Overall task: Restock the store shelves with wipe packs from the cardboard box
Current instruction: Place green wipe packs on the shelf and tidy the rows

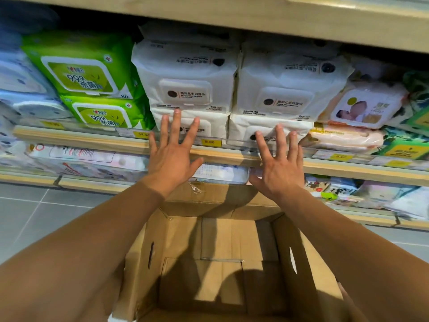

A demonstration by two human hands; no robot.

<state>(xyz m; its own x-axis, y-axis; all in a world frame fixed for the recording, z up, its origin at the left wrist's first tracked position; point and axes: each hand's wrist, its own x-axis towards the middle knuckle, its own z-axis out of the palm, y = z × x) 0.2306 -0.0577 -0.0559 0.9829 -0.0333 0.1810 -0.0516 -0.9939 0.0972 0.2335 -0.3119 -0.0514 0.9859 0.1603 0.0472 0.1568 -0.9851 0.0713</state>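
Shelf [97, 138]: I count two stacks of white wipe packs [185, 89], two visible per stack. Two green packs [81, 73] to their left. My left hand [173, 156] and right hand [279, 166], fingers spread flat, press the bottom packs. Cardboard box [220, 263] below, open, nothing visible inside.

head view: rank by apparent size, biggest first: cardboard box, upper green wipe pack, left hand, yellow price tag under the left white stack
1. cardboard box, though it sits nearest the camera, which inflates it.
2. upper green wipe pack.
3. left hand, open, fingers on the lower white pack; closer than the pack, so that gap is unsure.
4. yellow price tag.
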